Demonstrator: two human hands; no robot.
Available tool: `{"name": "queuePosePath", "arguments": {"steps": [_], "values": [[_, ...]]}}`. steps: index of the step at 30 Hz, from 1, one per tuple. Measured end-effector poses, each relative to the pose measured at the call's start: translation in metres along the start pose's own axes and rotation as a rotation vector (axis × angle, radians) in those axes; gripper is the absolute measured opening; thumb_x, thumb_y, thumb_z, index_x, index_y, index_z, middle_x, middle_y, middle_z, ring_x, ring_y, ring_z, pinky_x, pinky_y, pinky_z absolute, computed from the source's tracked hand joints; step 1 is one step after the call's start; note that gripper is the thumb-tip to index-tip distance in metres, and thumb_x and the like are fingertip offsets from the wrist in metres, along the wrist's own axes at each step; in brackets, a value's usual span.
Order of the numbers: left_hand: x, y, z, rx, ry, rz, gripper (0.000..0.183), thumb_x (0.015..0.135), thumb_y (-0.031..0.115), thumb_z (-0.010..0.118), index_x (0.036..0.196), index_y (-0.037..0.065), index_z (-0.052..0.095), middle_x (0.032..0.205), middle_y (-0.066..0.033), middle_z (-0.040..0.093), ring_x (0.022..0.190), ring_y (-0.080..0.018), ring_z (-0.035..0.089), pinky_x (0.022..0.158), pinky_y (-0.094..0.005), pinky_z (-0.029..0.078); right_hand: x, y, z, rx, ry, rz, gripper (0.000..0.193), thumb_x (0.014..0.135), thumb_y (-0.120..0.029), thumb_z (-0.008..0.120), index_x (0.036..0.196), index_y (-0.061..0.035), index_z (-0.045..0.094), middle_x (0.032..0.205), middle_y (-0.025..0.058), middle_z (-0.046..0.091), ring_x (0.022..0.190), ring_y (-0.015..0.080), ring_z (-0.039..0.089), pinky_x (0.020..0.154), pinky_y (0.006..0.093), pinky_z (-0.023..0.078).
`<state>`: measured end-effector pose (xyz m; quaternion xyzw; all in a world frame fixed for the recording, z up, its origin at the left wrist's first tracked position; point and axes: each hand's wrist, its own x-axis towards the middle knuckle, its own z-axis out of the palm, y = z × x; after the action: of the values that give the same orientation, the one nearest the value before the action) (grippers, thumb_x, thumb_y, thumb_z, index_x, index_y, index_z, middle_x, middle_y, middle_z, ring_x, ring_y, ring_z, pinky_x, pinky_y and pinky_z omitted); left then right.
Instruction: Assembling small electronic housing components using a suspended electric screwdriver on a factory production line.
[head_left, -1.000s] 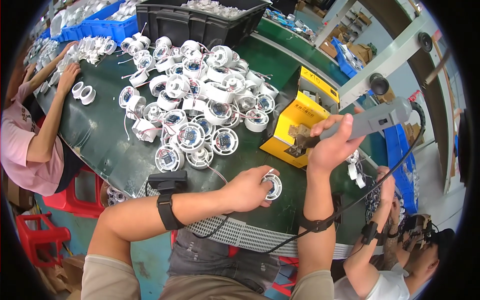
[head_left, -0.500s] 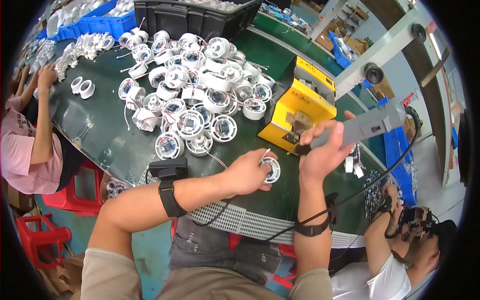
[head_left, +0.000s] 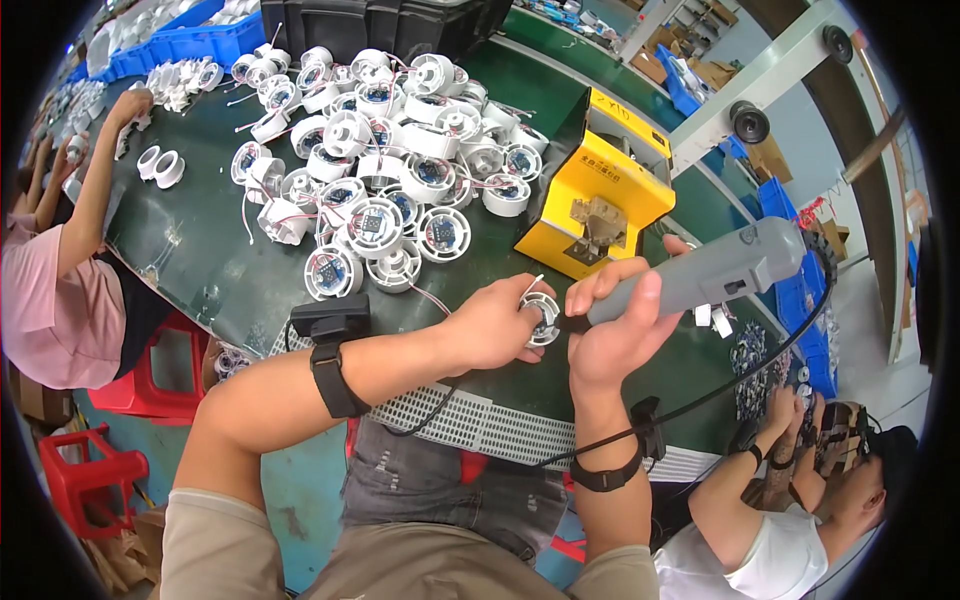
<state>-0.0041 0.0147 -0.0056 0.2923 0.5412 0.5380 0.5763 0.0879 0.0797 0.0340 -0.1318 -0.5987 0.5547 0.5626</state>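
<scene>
My left hand (head_left: pixel 492 322) is closed around the edge of a white round plastic housing (head_left: pixel 544 322), with a short white-tipped wire sticking up by the fingers. My right hand (head_left: pixel 622 335) grips a grey electric screwdriver (head_left: pixel 705 268), whose dark tip end points left at the housing. Whether the tip touches it, I cannot tell. Behind my hands stands a yellow screw-feeder box (head_left: pixel 622 190) with a metal mechanism in its front opening. A pile of similar white housings (head_left: pixel 372 228), many showing blue circuit boards and thin wires, spreads to the left and beyond.
A black crate (head_left: pixel 385 30) and a blue bin (head_left: pixel 190 48) stand at the back. Two white rings (head_left: pixel 163 167) lie to the left. The screwdriver's black cable (head_left: pixel 740 382) loops over my right forearm. People sit working at both sides; a red stool (head_left: pixel 95 480) is at lower left.
My right hand has brought the screwdriver left and down from the yellow box to the housing. My left hand has shifted slightly up, still holding the housing.
</scene>
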Motion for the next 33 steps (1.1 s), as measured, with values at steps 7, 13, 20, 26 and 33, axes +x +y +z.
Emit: {"name": "queuePosePath", "arguments": {"steps": [7, 13, 20, 26, 33], "values": [[-0.001, 0.002, -0.001, -0.004, -0.004, 0.003, 0.029, 0.095, 0.007, 0.044, 0.122, -0.002, 0.050, 0.107, -0.0171, 0.061, 0.082, -0.0215, 0.068, 0.069, -0.0316, 0.061, 0.000, 0.005, -0.001, 0.007, 0.006, 0.015, 0.042, 0.098, -0.028, 0.042, 0.131, -0.0063, 0.027, 0.069, 0.0079, 0.047, 0.049, 0.0147, 0.048, 0.046, 0.0287, 0.045], [0.005, -0.001, 0.000, 0.021, -0.017, 0.028, 0.029, 0.095, 0.007, 0.044, 0.122, -0.002, 0.049, 0.107, -0.0165, 0.060, 0.082, -0.0215, 0.067, 0.070, -0.0329, 0.061, 0.001, 0.010, -0.009, 0.081, -0.055, 0.018, 0.041, 0.097, -0.028, 0.044, 0.127, -0.0049, 0.028, 0.069, 0.0078, 0.046, 0.049, 0.0149, 0.048, 0.046, 0.0284, 0.044], [0.007, -0.001, -0.009, -0.024, -0.099, 0.048, 0.028, 0.093, 0.006, 0.049, 0.120, -0.002, 0.050, 0.105, -0.0163, 0.061, 0.084, -0.0221, 0.066, 0.071, -0.0332, 0.060, -0.009, 0.009, -0.008, 0.009, -0.156, 0.011, 0.043, 0.096, -0.028, 0.048, 0.126, -0.0028, 0.029, 0.073, 0.0078, 0.052, 0.054, 0.0139, 0.052, 0.054, 0.0270, 0.046], [-0.018, 0.031, -0.055, 0.953, 0.655, 0.913, 0.054, 0.084, 0.010, 0.064, 0.133, 0.001, 0.043, 0.110, -0.0221, 0.061, 0.093, -0.0409, 0.062, 0.082, -0.0428, 0.050, 0.034, -0.017, -0.102, -0.330, 0.164, -0.004, 0.047, 0.091, -0.033, 0.060, 0.123, 0.0001, 0.050, 0.115, 0.0159, 0.051, 0.102, 0.0244, 0.054, 0.091, 0.0394, 0.045], [-0.022, 0.056, -0.046, 1.450, 1.083, 0.977, 0.064, 0.081, 0.010, 0.069, 0.137, 0.002, 0.039, 0.128, -0.0208, 0.051, 0.114, -0.0343, 0.054, 0.094, -0.0404, 0.044, 0.035, 0.017, -0.243, -1.663, 0.339, 0.053, 0.036, 0.073, -0.022, 0.076, 0.104, -0.0073, 0.064, 0.114, 0.0115, 0.051, 0.110, 0.0320, 0.045, 0.093, 0.0433, 0.038]]}}
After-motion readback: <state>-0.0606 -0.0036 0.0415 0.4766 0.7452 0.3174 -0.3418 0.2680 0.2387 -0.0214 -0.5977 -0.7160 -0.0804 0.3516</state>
